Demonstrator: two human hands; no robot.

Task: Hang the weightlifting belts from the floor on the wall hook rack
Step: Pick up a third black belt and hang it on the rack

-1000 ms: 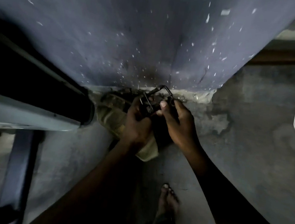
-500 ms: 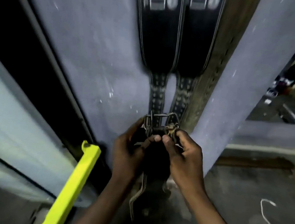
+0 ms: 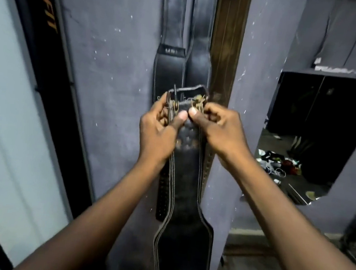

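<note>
A black leather weightlifting belt [image 3: 186, 180] hangs down from my two hands in front of the wall. Its metal buckle [image 3: 187, 96] sticks up above my fingers. My left hand [image 3: 159, 130] grips the belt's top end at the left, thumb pressed on the leather. My right hand [image 3: 215, 128] pinches the same end at the right. Behind them, two black belts [image 3: 169, 63] and a brown belt [image 3: 225, 51] hang side by side on the wall. The hook rack itself is out of view above the frame.
A dark frame with orange lettering [image 3: 46, 15] and a pale glass panel [image 3: 4, 115] stand at the left. At the right, an opening shows a dark cabinet [image 3: 320, 120] and scattered small items [image 3: 278, 164] on the floor. The grey-blue wall [image 3: 103, 82] is straight ahead.
Both hands have lifted the belt from the floor up to chest height before the hanging belts. My view has swung up from the floor to the wall.
</note>
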